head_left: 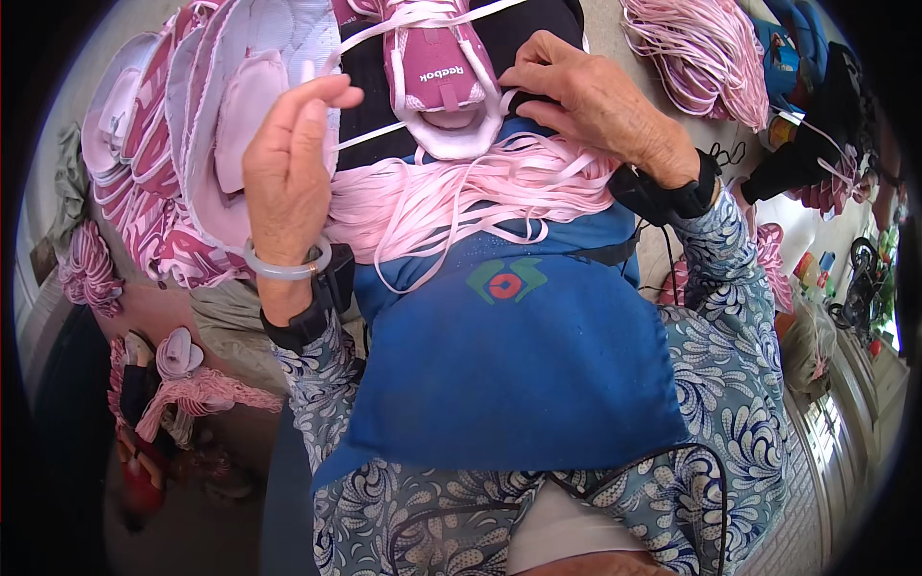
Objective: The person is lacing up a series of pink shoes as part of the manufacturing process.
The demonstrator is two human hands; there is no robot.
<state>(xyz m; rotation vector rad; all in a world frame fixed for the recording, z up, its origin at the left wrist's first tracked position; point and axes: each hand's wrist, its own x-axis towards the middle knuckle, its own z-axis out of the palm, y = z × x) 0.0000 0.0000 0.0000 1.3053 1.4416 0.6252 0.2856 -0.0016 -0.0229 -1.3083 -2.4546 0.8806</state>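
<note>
A pink and white shoe upper (444,82) lies on a black surface in front of me, its padded collar toward me. A pale pink shoelace (369,137) stretches from it to my left hand (288,168), whose fingers are closed on it, partly hidden. At the collar's right edge, my right hand (595,101) pinches a short loop of pale lace, its fingers bent inward. A thick bundle of pale pink laces (471,197) lies across my lap, just below the shoe upper, over a blue apron (519,374).
Stacked pink and white shoe uppers (216,134) stand close on my left. Another large lace bundle (701,58) lies at the far right. At the lower left are more laces (206,392). Part of another person in dark clothing (807,154) shows on the right.
</note>
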